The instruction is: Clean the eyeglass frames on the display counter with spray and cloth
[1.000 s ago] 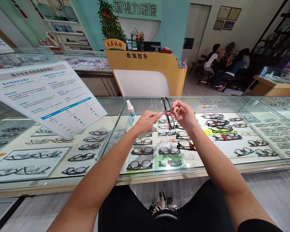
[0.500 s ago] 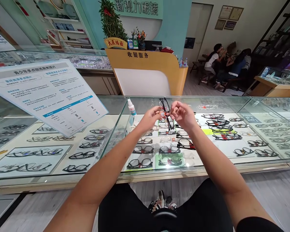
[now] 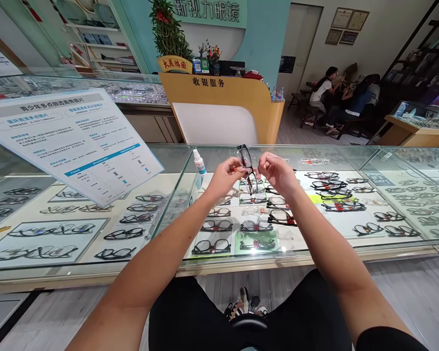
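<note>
A pair of dark-framed eyeglasses [image 3: 245, 157] is held up on end above the glass counter, one lens above the other. My left hand [image 3: 227, 176] pinches the frame near its middle, where a small orange-red spot shows by the fingertips. Just right of the frame is my right hand [image 3: 276, 170], its fingers curled closed; whatever it may grip is hidden. Left of my hands, a white spray bottle [image 3: 199, 162] stands upright on the counter. Rows of eyeglasses [image 3: 256, 225] lie beneath the glass.
The glass display counter [image 3: 241, 263] spans my front. A large printed sheet [image 3: 76, 141] is at the left. Beyond the counter are a yellow cashier desk [image 3: 219, 92] and a potted plant [image 3: 168, 34]. People [image 3: 346, 97] sit at the back right.
The eyeglasses have turned and shifted slightly left in my left hand, so the lower lens shows differently. My right hand stays almost in place.
</note>
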